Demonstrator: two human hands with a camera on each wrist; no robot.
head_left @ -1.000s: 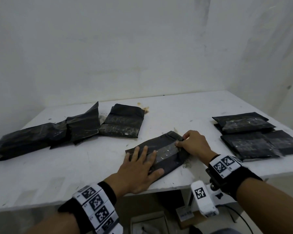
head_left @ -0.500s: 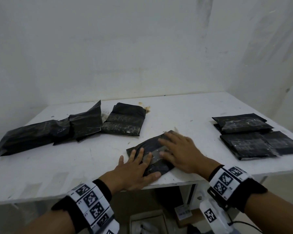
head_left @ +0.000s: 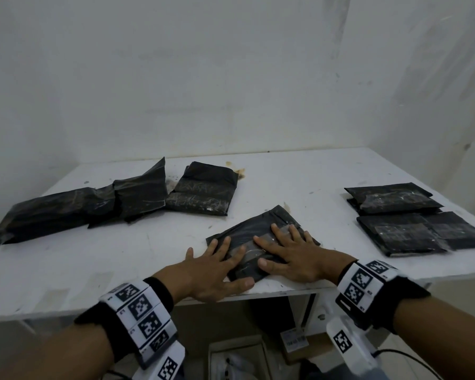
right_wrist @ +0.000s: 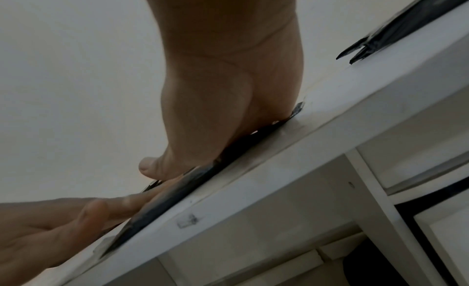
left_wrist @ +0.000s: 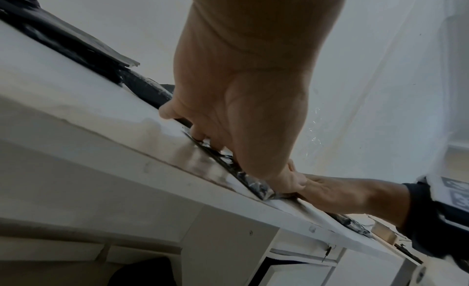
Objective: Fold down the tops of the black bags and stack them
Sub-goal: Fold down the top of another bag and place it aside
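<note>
A flat black bag (head_left: 254, 229) with its top folded over lies near the front edge of the white table (head_left: 93, 259). My left hand (head_left: 217, 267) lies flat on the bag's left part, fingers spread and straight. Beside it my right hand (head_left: 288, 252) presses flat on the folded flap, fingers straight. Seen from the left wrist, the left hand (left_wrist: 243, 134) pushes down on the thin bag (left_wrist: 253, 182). The right wrist view has the right hand (right_wrist: 203, 142) on the bag's edge (right_wrist: 203, 182). Folded bags (head_left: 412, 218) lie at the right, overlapping.
Unfolded, fuller black bags (head_left: 58, 209) lie in a row at the far left, with one folded bag (head_left: 203, 193) beside them. White walls close the back and right. Boxes (head_left: 239, 357) sit on the floor under the table.
My right hand went from gripping the bag's right end to lying flat on the folded flap. The left hand stayed pressed on the bag's left part.
</note>
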